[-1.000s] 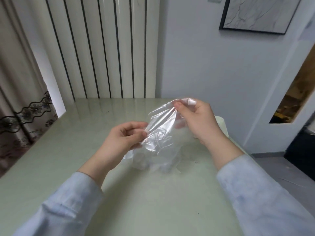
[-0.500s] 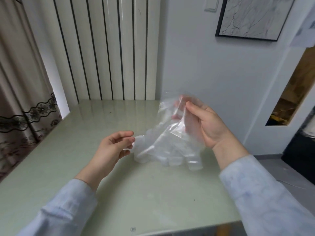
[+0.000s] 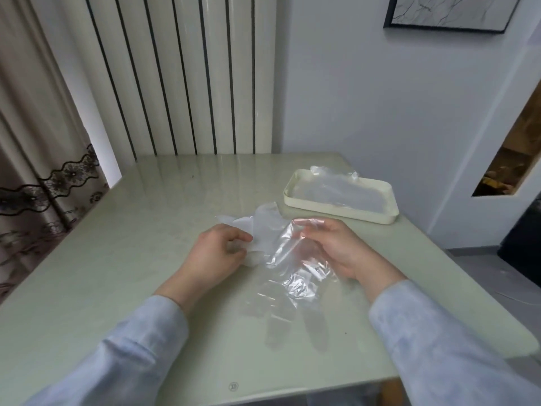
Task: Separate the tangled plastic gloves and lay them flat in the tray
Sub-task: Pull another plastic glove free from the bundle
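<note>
Gloves (image 3: 281,259) mid-frame, flimsy, clingy film: left hand (image 3: 216,253) pinches one edge, right hand (image 3: 330,247) grips a cuff, likely the best hold; tray (image 3: 336,210) upper right.

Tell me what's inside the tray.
Clear glove plastic lies flat in the tray, an edge poking above the far rim. How many gloves are layered there cannot be told.

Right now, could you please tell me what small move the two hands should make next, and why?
Probably draw the right hand toward the cream rectangular tray, peeling its clear plastic glove off the crumpled whitish gloves that the left hand grips; they overlap between the hands.
</note>
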Available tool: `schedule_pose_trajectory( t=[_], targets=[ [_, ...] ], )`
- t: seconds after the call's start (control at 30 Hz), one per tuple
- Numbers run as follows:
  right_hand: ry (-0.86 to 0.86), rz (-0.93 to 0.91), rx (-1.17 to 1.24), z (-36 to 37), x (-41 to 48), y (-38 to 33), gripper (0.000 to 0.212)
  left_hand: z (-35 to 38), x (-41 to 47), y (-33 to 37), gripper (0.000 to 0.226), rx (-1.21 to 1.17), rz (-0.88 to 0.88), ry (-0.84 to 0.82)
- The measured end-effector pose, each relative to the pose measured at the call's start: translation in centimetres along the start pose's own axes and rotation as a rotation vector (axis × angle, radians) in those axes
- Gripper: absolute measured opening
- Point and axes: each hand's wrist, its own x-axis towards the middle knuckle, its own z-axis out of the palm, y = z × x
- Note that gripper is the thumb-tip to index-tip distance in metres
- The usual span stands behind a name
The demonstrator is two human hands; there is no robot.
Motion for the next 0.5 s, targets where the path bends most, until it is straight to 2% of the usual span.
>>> schedule_pose_trajectory(
  t=[0.1, 0.17, 0.23, 0.3, 0.37, 0.5],
  targets=[
    [-0.057, -0.043, 0.234, -0.4, -0.4, -0.7, 0.026, 0.4, 0.2, 0.3, 0.023, -0.012, 0.071, 0.053],
    [-0.122, -0.076, 0.386, -0.6, -1.0, -1.3, 0.022, 0.5, -0.1, 1.1, 0.019, -0.226, 0.045, 0.045],
    [-0.191, -0.061, 0.476, -0.6, -1.4, -1.9, 0.021, 0.7, -0.3, 2.0, 0.026, -0.505, -0.008, -0.073],
    [-0.202, -0.047, 0.486, -0.4, -1.3, -2.0, 0.022, 0.6, -0.3, 2.7, 0.031, -0.62, -0.03, -0.2],
    [-0.157, -0.063, 0.418, -0.3, -0.9, -1.7, 0.023, 0.6, -0.1, 3.3, 0.018, -0.754, -0.088, -0.258],
    [-0.073, -0.09, 0.307, 0.0, -0.4, -1.4, 0.021, 1.0, 0.4, 3.4, 0.002, -0.894, -0.201, -0.199]
  ],
)
